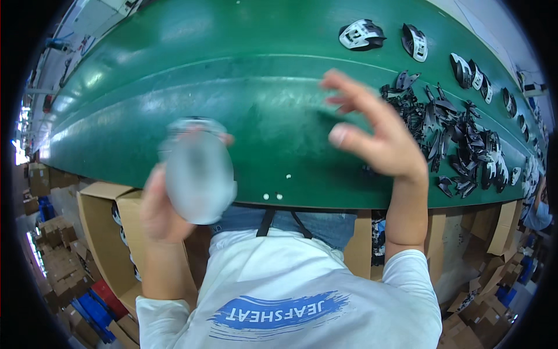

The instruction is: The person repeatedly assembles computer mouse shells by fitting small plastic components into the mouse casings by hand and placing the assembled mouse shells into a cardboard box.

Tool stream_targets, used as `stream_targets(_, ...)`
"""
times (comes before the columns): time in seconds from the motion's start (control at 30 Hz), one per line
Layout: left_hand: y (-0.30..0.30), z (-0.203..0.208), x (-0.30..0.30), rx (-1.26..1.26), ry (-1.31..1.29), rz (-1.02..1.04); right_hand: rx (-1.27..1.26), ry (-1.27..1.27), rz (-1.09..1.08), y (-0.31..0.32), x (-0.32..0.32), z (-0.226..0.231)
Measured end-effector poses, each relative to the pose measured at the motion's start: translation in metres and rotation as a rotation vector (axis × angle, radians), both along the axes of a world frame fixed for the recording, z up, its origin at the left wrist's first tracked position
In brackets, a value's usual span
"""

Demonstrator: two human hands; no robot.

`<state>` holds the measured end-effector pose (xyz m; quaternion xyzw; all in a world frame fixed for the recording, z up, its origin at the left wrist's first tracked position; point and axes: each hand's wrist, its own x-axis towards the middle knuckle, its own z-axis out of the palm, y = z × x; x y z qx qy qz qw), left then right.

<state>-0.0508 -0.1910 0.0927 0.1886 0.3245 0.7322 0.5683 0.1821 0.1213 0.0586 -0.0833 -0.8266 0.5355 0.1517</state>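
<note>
While your left hand (pixel 160 209) grips the pale shell (pixel 200 177) above the surface's (pixel 267 139) near edge, your right hand (pixel 383 136) open and empty, it seems light and stiff, best held by its sides.

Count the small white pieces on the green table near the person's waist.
3 show: the left piece and middle piece lie side by side by the near edge of the green table; the right piece lies farther in. More might be hidden.
</note>
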Motion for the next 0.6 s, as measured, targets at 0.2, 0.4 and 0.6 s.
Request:
stream_targets(0.2,-0.188,0.034,-0.11,-0.087,0.303,0.554,0.314,-0.242,-0.334,0.006,0.014,0.036)
stream_targets(0.4,-0.368,-0.01,-0.14,-0.793,0.436,1.221,0.781,-0.649,-0.019,-0.029,0.054,0.026)
stream_targets(0.6,-0.536,-0.081,-0.098,-1.49,0.468,1.226,0.674,-0.721,0.098,-0.029,0.027,0.033)
